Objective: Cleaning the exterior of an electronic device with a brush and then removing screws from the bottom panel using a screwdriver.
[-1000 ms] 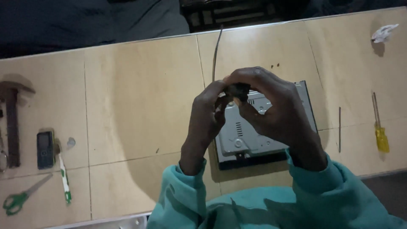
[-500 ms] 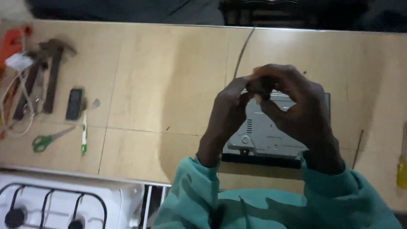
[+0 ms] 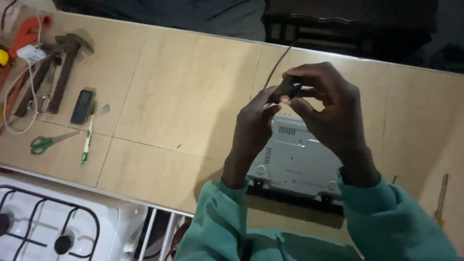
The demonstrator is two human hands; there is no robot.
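Both hands are raised over a grey metal electronic unit (image 3: 295, 162) that lies on the pale wooden table (image 3: 183, 96). My left hand (image 3: 253, 128) and my right hand (image 3: 326, 108) meet at a small dark plug (image 3: 289, 88) on the end of a thin dark cable (image 3: 276, 65). The fingers of both hands pinch that plug. The cable runs up and away toward the far table edge. Teal sleeves cover both forearms.
At the far left lie hammers (image 3: 65, 63), orange-handled pliers (image 3: 26, 34), a white cord (image 3: 19, 92), a small dark phone (image 3: 83, 106), green-handled scissors (image 3: 46, 142) and a green-and-white pen (image 3: 87, 142). A white gas stove (image 3: 53, 222) stands below the table edge. A screwdriver (image 3: 441, 198) lies at right.
The view has swung left and down, bringing the tools and the stove into sight. My hands stay together on the cable's plug above the grey unit.
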